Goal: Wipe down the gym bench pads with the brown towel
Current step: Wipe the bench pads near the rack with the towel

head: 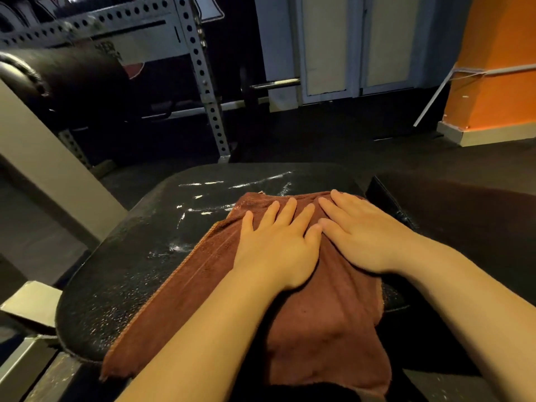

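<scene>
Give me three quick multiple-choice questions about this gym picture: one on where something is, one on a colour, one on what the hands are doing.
1. Where does the towel lie?
A. On the bench pad
B. On the floor
C. Over the rack

2. What colour is the wall at the right?
A. Green
B. Orange
C. White

3. How are the left hand and right hand on the towel?
A. Both clenched in fists
B. One lifted clear
C. Both flat, fingers straight, pressing down

Answers: 1 A, the towel is spread across the black pad and hangs over its near edge. 2 B, the corner wall is plainly orange. 3 C, both palms lie flat, side by side on the cloth.
</scene>
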`<state>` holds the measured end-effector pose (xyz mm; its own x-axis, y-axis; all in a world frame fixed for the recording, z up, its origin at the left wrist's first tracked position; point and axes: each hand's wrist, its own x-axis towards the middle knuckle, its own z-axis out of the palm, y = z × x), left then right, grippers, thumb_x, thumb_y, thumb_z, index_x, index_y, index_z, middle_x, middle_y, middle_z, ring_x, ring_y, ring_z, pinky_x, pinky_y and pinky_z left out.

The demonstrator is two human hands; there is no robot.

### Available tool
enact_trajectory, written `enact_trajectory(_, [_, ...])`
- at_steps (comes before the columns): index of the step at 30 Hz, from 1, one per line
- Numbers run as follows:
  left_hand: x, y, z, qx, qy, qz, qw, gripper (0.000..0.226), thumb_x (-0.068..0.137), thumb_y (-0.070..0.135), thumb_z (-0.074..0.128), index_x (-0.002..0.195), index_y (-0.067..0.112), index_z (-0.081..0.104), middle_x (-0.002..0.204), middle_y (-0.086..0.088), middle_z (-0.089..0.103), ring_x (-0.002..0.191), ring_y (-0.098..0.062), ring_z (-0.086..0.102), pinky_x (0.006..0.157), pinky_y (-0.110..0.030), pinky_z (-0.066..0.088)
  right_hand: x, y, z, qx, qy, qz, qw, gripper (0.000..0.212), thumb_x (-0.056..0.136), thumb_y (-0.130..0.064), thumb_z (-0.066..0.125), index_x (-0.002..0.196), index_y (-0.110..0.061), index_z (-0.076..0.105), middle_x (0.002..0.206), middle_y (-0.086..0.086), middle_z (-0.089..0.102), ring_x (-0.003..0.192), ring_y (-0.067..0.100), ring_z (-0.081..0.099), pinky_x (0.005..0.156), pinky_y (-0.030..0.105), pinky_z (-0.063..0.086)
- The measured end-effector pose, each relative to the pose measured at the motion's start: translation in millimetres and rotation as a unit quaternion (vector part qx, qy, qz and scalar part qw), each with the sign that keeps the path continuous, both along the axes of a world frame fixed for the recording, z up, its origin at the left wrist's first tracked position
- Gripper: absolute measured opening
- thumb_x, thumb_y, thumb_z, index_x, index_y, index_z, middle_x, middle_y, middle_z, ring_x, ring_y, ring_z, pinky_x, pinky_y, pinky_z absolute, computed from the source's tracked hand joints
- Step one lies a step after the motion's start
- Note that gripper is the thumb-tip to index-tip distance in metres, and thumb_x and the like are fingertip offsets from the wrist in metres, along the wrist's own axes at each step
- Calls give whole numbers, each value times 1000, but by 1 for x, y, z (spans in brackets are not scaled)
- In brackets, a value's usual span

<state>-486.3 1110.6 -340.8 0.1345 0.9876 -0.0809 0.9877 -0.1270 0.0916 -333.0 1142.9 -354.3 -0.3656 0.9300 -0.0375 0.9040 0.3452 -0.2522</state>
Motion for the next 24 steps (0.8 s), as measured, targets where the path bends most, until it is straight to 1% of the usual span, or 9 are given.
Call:
enact_trajectory(3, [3,13,-2,7,-12,19,1000,53,105,50,9,157,39,3,166,9,-5,153,-15,-7,121,-52,-8,-3,23,-5,7,-2,3,1000,59,106,-43,14,158,-18,4,165,8,-5,152,19,-5,123,38,2])
enact_trajectory(7, [2,6,1,23,-24,19,999,55,105,51,12,157,36,8,167,7,0,153,-16,-3,121,-49,-6,-3,18,-4,25,2,26,999,61,105,-42,14,158,-13,10,165,10,4,152,21,2,123,41,7])
enact_trajectory(13, [-16,-39,5,16,-13,-8,1000,59,102,60,19,156,42,6,166,12,-4,152,-11,-7,123,-42,-8,7,-28,7,5,-19,46,999,59,106,-43,17,158,-20,3,166,3,-6,152,15,-5,123,35,-1])
enact_trajectory(17, [-31,-79,13,-5,-52,-35,998,60,100,61,28,154,47,6,162,22,-9,149,-2,-12,122,-33,-10,17,-83,26,-36,-61,35,997,60,106,-46,17,158,-24,-5,165,0,-13,151,12,-11,122,28,-7])
enact_trajectory(18, [-35,-87,15,1,-55,-40,998,58,100,63,23,153,48,5,159,25,-12,148,0,-13,121,-30,-11,14,-97,29,-38,-72,24,996,60,106,-47,16,157,-25,-7,165,1,-13,151,15,-12,122,30,-7])
enact_trajectory(19, [-39,-93,17,10,-43,-45,998,59,97,68,12,152,50,3,155,28,-16,147,2,-15,120,-28,-12,7,-108,31,-39,-76,12,996,61,105,-48,15,157,-26,-8,165,3,-13,151,18,-13,122,33,-7])
enact_trajectory(21, [-43,-94,13,29,3,-58,998,77,77,71,-13,151,51,-5,149,27,-24,148,0,-17,116,-27,-14,-12,-117,29,-50,-72,-12,996,61,104,-50,12,157,-27,-10,164,7,-14,151,25,-15,122,43,-7])
enact_trajectory(22, [-42,-91,10,32,26,-62,997,83,70,68,-20,150,50,-8,148,26,-26,148,-2,-18,116,-29,-15,-22,-115,26,-58,-72,-26,995,61,104,-51,10,157,-26,-10,164,9,-16,150,28,-17,121,48,-9])
enact_trajectory(24, [-38,-78,4,38,27,-56,997,77,76,63,-18,151,48,-10,154,23,-25,149,-4,-19,119,-33,-13,-34,-101,20,-64,-66,-54,994,62,104,-51,8,156,-25,-12,163,9,-20,149,30,-21,118,54,-13])
